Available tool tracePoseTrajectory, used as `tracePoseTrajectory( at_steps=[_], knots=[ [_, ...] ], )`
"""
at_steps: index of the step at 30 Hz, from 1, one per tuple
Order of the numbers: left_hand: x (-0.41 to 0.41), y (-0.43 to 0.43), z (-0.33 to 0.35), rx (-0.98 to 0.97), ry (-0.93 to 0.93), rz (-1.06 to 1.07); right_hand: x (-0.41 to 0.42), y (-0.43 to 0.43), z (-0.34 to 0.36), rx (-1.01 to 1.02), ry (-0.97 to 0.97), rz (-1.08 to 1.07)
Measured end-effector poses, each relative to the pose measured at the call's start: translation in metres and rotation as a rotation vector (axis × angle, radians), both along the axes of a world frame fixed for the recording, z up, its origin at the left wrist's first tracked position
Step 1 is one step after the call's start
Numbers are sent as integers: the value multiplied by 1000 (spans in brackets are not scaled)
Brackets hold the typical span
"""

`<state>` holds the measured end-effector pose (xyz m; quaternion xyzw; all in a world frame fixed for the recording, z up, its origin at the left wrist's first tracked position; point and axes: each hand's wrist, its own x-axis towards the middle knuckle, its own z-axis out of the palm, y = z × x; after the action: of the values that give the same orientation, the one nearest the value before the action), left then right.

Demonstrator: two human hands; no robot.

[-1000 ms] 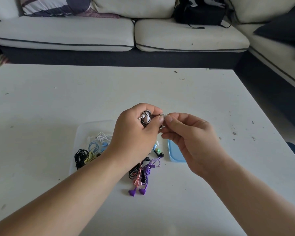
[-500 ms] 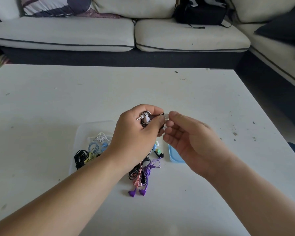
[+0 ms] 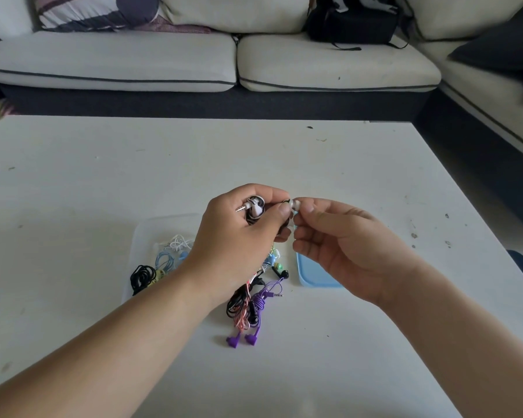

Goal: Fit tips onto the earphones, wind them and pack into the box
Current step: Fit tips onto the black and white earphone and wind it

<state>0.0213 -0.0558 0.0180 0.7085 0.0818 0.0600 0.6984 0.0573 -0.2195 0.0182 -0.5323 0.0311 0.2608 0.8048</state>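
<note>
A: A wound black-and-white earphone bundle (image 3: pixel 254 210) is gripped in the left hand (image 3: pixel 242 236), well above the table (image 3: pixel 103 176). The fingers are curled right round it, and the metal jack is seen poking out to the left.

B: And a small white tip (image 3: pixel 295 204) is pinched between thumb and forefinger of the right hand (image 3: pixel 344 245), pressed up against the left thumb. The other right fingers are left loosely bent, with nothing held in them.

A: Is the tip seated on the earbud?

B: That cannot be told. The joint is hidden behind the fingertips.

A: Down below, the clear box (image 3: pixel 151 233) is found on the table, partly covered by the left wrist. Coiled black earphones (image 3: pixel 142 277) are seen at its near left corner, with pale blue and white cords beside them.

B: The blue lid (image 3: pixel 311 274) is laid flat under the right hand, just right of the box.

A: Between box and lid, toward the near edge, a loose pile is spotted: purple earphones (image 3: pixel 260 303) tangled with black and pink cords, the two purple buds lying nearest the person.

B: Beyond the table, a pale sofa (image 3: pixel 163 61) is seen, with a black bag (image 3: pixel 351 25) set on it.
</note>
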Motion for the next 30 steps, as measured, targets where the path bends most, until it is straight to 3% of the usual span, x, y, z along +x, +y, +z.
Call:
tracePoseTrajectory(
  at_steps=[18,30],
  knots=[
    [0,3,1,27,6,-27,1,-2,0,-70,-53,-1],
    [-1,4,1,59,6,-34,-3,3,-5,-180,-243,-18]
  ],
)
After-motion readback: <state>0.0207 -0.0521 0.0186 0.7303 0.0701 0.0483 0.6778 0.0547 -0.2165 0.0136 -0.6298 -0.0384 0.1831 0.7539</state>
